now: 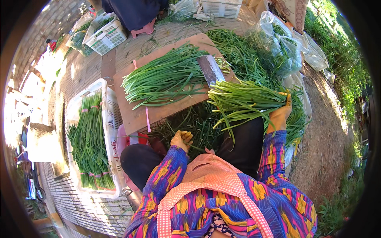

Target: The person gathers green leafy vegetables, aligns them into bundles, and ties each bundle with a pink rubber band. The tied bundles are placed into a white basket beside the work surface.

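Note:
My right hand (281, 111) is closed around the end of a loose bunch of garlic chives (244, 101), held over my right knee and the near right corner of a wooden board (137, 119). Low between my knees, my left hand (181, 140) has curled fingers. A thin green leaf shows beside it, but whether it is gripped is unclear. On the board lies a larger pile of chives (163, 74). A broad metal blade (211, 70) rests across the pile's right end, with short cut stalk ends (222, 65) beyond it. A pink tie (148, 119) hangs off the board's near edge.
Left of the board, a white plastic crate (104, 148) holds tied chive bundles (89, 139). Loose greens (238, 56) heap up at the right beside a clear plastic bag (276, 44). Dark leaf scraps (196, 128) lie under the board. Another person (134, 13) sits at the far side.

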A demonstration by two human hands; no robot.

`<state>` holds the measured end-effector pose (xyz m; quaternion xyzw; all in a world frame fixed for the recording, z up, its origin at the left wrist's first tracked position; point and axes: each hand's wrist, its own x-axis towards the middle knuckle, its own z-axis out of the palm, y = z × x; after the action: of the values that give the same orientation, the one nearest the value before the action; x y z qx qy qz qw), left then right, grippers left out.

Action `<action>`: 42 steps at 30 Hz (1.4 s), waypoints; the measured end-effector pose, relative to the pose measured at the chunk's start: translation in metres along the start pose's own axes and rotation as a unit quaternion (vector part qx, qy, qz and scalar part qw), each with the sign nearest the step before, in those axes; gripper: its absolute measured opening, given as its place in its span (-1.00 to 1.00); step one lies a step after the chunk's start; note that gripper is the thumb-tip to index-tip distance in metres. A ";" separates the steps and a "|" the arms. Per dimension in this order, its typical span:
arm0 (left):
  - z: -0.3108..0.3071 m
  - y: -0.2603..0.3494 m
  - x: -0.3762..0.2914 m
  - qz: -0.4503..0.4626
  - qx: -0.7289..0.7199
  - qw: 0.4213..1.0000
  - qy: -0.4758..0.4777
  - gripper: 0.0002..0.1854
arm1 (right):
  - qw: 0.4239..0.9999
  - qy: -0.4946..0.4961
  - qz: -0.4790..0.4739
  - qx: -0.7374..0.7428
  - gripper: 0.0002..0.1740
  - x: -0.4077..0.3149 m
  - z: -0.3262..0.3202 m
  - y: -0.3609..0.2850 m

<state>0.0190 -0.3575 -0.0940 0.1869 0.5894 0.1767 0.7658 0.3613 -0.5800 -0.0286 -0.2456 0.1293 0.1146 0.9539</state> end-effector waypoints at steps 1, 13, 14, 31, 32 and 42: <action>0.006 0.001 -0.005 0.011 0.039 0.997 -0.064 -0.63 | 1.000 -0.024 -0.007 0.013 -0.68 -0.002 0.001 0.002; 0.076 -0.032 0.012 0.181 0.194 0.927 -0.265 -0.59 | 0.983 -0.172 -0.059 -0.029 -0.66 -0.019 0.023 0.018; 0.052 -0.033 0.029 0.176 0.190 0.935 -0.241 -0.60 | 0.984 -0.161 -0.063 -0.040 -0.66 -0.018 0.023 0.013; 0.084 -0.013 -0.021 0.180 0.108 0.873 -0.440 -0.62 | 0.920 -0.353 0.154 0.073 -0.53 0.008 0.042 0.023; 0.073 -0.018 -0.009 0.171 0.114 0.890 -0.406 -0.68 | 0.933 -0.333 0.124 0.045 -0.54 0.008 0.041 0.021; 0.059 0.035 0.008 0.155 0.171 0.911 -0.342 -0.29 | 0.873 -0.365 0.270 0.181 -0.71 0.004 0.046 0.028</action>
<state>0.0762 -0.3279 -0.0698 0.4527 0.2761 0.1148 0.8400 0.3663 -0.5327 -0.0037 0.0349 -0.1485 0.4235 0.8930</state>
